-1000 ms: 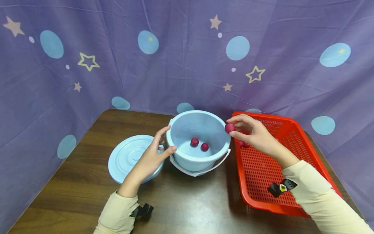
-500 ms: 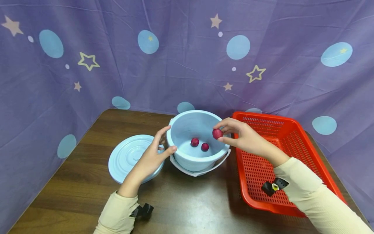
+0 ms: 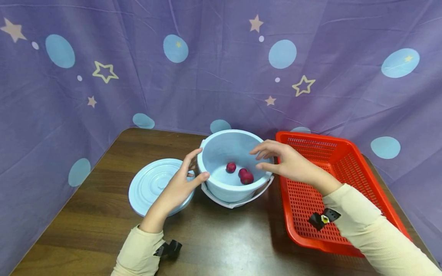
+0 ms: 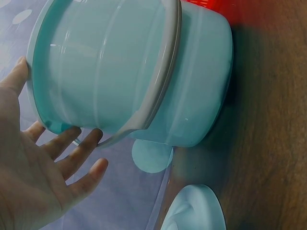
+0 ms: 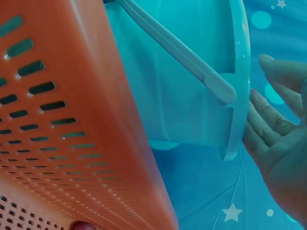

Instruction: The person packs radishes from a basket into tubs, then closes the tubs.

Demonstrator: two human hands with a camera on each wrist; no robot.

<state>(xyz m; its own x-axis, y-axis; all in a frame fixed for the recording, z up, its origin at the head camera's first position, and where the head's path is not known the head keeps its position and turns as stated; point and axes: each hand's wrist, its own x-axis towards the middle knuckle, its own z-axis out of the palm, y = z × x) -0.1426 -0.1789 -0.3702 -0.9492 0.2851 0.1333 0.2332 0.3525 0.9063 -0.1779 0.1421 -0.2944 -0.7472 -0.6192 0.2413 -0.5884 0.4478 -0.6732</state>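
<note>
Inside the light-blue bucket lie a dark red ball on the left and two more at the right, the nearer ball overlapping the other. My left hand rests against the bucket's left side, thumb at the rim and fingers spread; in the left wrist view that hand reaches along the outer wall by the handle. Over the right rim, my right hand holds nothing, its thumb and fingers parted. The right wrist view shows this hand beside the rim.
A light-blue lid lies on the wooden table, left of the bucket. To the right stands a red perforated basket, with a dark red ball partly visible in it. A purple curtain hangs behind.
My right hand carried a dark red ball leftward from over the basket to the bucket and let it go; it now lies with the other two. My left hand stayed at the bucket.
</note>
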